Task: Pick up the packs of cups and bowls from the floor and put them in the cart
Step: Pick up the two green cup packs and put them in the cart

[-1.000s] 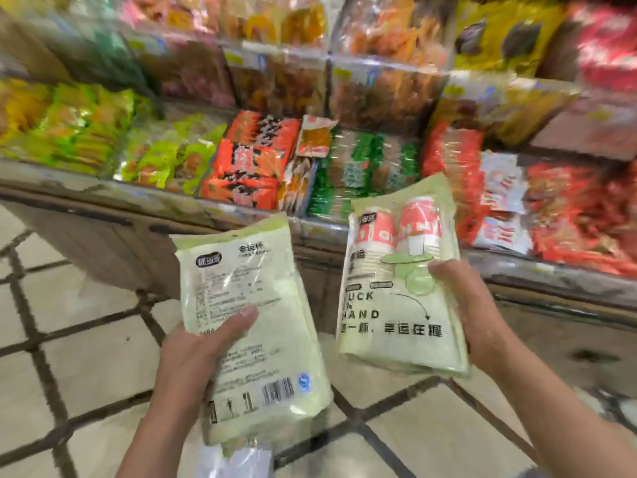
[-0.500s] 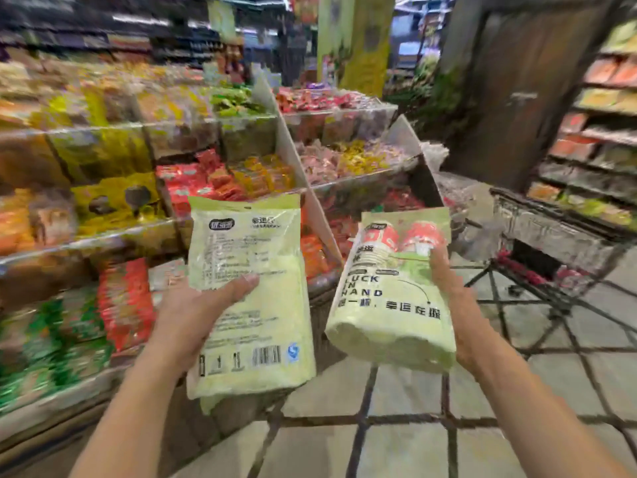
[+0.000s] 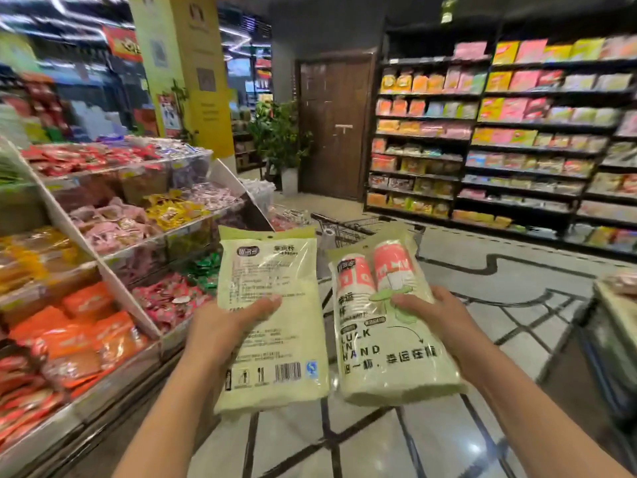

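A: L hand [image 3: 225,331]?
B: Gripping left pack of cups [image 3: 272,319], thumb across front, fingers behind. Back side showing: barcode & blue mark low on pale green film.
A: R hand [image 3: 439,320]?
B: Gripping right pack of cups [image 3: 389,326] by its right edge, thumb pressed on front mid-pack. Front side showing: two red/white cup stacks up top, "LUCK IN HAND" print lower down.
A: Where, both packs?
B: Up in the air, chest-front, upright, tilted slightly apart at top. Side by side, edges nearly touching near bottom; can't tell if in contact. Off the tiled floor [image 3: 362,443], not in the cart [image 3: 358,225].
A: Cart pos?
B: Straight ahead, beyond the packs, mostly hidden behind their tops; wire rim & handle visible betw. them. Well apart from hands.
A: Surroundings?
B: Snack bins [image 3: 103,236] on L, tiered, clear dividers, red/orange/yellow bags. Tall shelving [image 3: 499,139] on R w/ packaged goods. Brown door [image 3: 336,125] at far end, potted plant [image 3: 279,136] just beside it, yellow pillar [image 3: 193,70] further L. Blurred overall.
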{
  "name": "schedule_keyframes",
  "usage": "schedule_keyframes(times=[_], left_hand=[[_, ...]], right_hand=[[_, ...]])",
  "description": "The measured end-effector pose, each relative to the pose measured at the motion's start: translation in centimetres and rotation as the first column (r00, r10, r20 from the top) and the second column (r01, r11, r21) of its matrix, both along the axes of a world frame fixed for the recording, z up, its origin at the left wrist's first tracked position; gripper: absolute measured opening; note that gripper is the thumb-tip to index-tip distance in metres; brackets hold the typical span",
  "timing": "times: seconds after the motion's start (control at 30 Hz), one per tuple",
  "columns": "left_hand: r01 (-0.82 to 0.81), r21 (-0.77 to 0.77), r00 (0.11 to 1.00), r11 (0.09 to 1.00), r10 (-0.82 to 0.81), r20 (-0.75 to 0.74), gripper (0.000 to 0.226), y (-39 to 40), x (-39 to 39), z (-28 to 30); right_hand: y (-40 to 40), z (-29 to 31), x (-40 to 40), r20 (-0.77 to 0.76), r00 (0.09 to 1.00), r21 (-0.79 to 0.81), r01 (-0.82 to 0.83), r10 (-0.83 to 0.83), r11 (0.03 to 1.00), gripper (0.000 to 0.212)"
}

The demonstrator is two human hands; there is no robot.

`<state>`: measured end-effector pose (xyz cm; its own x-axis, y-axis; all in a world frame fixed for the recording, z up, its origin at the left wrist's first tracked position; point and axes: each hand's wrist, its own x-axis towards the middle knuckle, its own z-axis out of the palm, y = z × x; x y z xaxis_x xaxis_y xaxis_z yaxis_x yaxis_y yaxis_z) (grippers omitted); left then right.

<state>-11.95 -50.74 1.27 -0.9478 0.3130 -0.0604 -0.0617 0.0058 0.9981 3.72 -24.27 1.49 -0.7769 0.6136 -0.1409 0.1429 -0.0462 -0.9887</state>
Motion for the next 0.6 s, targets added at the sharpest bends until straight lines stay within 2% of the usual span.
schedule_keyframes(times=[0.07,0.2,0.33,0.5,0.6], left_hand=[[0.037,0.017,0.999,0.999,-0.037,0.004,0.025,4.3,-1.2,0.1],[0.132,0.03,0.991,0.991,-0.132,0.009,0.027,12.8,-5.8,-0.7],[0.225,-0.002,0.974,0.974,-0.225,0.022,0.036,21.4,-11.8,-1.2],[0.332,-0.029,0.942,0.943,-0.329,0.072,0.044,32.0,-18.9,-1.0],[0.348,-0.068,0.936,0.935,-0.344,0.068,0.041,37.7,-22.8,-1.2]], right_hand=[[2.9,-0.7,-0.1,-0.013,0.996,-0.015,0.083,-0.083,0.996,0.059],[9.4,-2.5,-2.4,-0.017,0.978,-0.008,0.206,-0.207,0.978,0.063],[16.9,-3.4,-7.0,-0.018,0.963,0.019,0.268,-0.268,0.963,0.074],[25.0,-3.3,-12.6,-0.03,0.937,0.004,0.347,-0.347,0.938,0.07],[29.8,-3.2,-15.4,-0.042,0.919,0.034,0.393,-0.392,0.919,0.071]])
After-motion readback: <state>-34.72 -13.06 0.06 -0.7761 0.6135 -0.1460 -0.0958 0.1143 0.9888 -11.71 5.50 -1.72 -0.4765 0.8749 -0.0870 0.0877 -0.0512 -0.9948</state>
